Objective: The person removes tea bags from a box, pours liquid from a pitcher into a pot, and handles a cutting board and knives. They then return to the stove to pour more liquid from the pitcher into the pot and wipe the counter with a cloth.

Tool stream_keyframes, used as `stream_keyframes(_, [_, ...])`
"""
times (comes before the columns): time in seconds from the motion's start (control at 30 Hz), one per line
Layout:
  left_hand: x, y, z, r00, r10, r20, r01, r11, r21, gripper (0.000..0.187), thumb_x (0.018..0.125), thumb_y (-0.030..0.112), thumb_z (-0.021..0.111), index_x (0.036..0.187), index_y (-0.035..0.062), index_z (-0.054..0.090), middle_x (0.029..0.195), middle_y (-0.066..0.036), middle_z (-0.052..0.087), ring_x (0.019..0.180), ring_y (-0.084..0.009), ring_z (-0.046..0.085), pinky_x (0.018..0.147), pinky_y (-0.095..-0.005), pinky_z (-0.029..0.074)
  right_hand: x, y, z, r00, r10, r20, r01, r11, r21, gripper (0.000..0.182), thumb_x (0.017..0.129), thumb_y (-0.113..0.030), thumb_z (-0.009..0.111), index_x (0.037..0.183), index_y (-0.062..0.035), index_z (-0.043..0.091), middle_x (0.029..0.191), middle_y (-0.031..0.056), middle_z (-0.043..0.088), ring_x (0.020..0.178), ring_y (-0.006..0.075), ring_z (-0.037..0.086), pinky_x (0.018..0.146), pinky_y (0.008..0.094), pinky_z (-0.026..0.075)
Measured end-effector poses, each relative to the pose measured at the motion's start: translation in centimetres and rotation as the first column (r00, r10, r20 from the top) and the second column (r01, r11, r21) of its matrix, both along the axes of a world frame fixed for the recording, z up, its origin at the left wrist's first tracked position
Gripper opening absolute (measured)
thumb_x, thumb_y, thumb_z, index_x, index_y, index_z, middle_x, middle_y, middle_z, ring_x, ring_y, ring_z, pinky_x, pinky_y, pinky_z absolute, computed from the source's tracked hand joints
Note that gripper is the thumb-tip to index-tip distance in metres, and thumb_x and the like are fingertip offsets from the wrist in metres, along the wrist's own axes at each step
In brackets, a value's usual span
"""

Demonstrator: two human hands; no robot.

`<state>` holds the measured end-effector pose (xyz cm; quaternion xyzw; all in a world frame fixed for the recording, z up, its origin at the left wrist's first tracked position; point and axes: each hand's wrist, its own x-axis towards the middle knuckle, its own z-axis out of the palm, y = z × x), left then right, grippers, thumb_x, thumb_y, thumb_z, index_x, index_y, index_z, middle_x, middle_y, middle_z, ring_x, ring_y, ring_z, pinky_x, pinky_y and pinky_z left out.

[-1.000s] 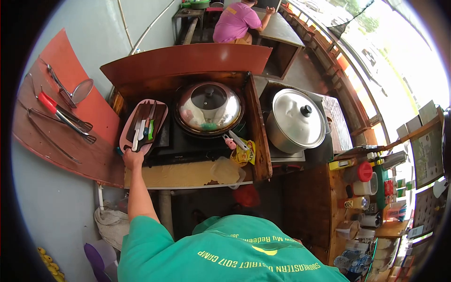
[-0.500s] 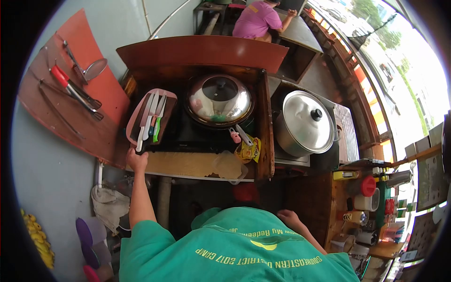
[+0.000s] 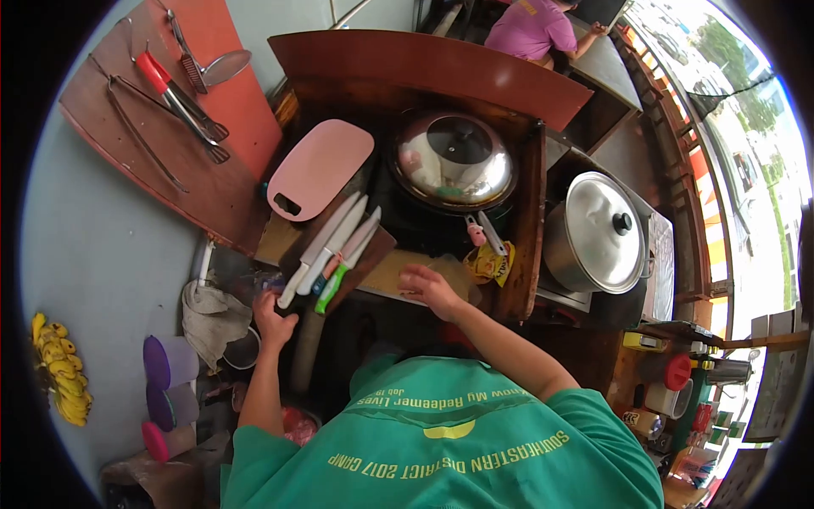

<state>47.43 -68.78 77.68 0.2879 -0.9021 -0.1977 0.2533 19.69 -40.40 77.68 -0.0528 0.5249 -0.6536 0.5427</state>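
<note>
My left hand [image 3: 275, 321] is at the near-left end of a dark brown board [image 3: 373, 252], its fingers round the end, partly hidden. Several knives [image 3: 326, 244] lie side by side on that board, with white and green handles towards me. The brown board reaches over the counter's near edge [image 3: 381, 280]. Beyond it lies a bare pink cutting board [image 3: 322, 168] with a handle slot. My right hand [image 3: 431, 290] is to the right of the knives above the counter edge, fingers apart and nothing in them.
A lidded pan [image 3: 454, 165] stands on the stove, a yellow packet [image 3: 490, 265] near its handle. To the right is a large lidded pot [image 3: 598, 233]. Tongs [image 3: 178, 97] hang at the left. A person in pink [image 3: 530, 30] sits beyond the red panel [image 3: 424, 72].
The brown board with the knives has come off the pink board and towards me, in my left hand. My right hand has moved up and forward to the counter edge. The view has shifted.
</note>
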Motion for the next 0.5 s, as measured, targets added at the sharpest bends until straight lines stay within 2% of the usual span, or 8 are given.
stream_keyframes(0.07, [1.2, 0.0, -1.1, 0.999, -0.023, 0.03, 0.024, 0.999, -0.04, 0.043, 0.05, 0.015, 0.071, 0.09, 0.0031, 0.06, 0.103, -0.015, 0.061, 0.106, -0.0394, 0.056, 0.099, -0.0499, 0.039, 0.1, -1.7, -0.2, 0.997, -0.036, 0.073, 0.037, 0.999, -0.013, 0.049, 0.098, -0.028, 0.06, 0.136, 0.0006, 0.047, 0.126, 0.0094, 0.058, 0.112, 0.0223, 0.061, 0.098, 0.0359, 0.049])
stream_keyframes(0.13, [2.1, -0.2, -2.2, 0.996, -0.054, 0.078, 0.049, 0.997, 0.06, 0.043, 0.051, 0.017, 0.073, 0.09, 0.004, 0.06, 0.107, -0.014, 0.061, 0.119, -0.0363, 0.053, 0.111, -0.0576, 0.028, -0.1, -2.5, -1.1, 0.996, 0.036, 0.08, -0.036, 0.999, 0.001, 0.05, 0.097, -0.033, 0.062, 0.136, -0.0028, 0.051, 0.126, 0.0079, 0.059, 0.113, 0.0203, 0.059, 0.097, 0.0349, 0.048])
stream_keyframes(0.33, [2.8, -4.4, -6.2, 0.968, -0.191, 0.165, 0.172, 0.977, 0.123, 0.039, 0.054, 0.016, 0.073, 0.089, 0.0047, 0.06, 0.106, -0.011, 0.061, 0.124, -0.0334, 0.052, 0.112, -0.0588, 0.025, 2.6, -3.0, -6.0, 0.994, 0.097, 0.042, -0.104, 0.97, 0.221, 0.037, 0.099, -0.027, 0.06, 0.127, -0.0027, 0.058, 0.12, 0.0047, 0.063, 0.109, 0.0179, 0.061, 0.093, 0.0326, 0.051])
stream_keyframes(0.5, [1.1, -10.2, -9.6, 0.907, -0.336, 0.253, 0.311, 0.941, 0.133, 0.039, 0.054, 0.018, 0.078, 0.087, 0.0057, 0.061, 0.111, -0.01, 0.061, 0.129, -0.0299, 0.048, 0.117, -0.0582, 0.019, 6.4, -4.7, -9.8, 0.997, -0.007, 0.081, -0.022, 0.934, 0.356, 0.039, 0.098, -0.026, 0.062, 0.129, -0.0023, 0.057, 0.116, 0.0042, 0.064, 0.106, 0.0171, 0.063, 0.092, 0.0325, 0.052])
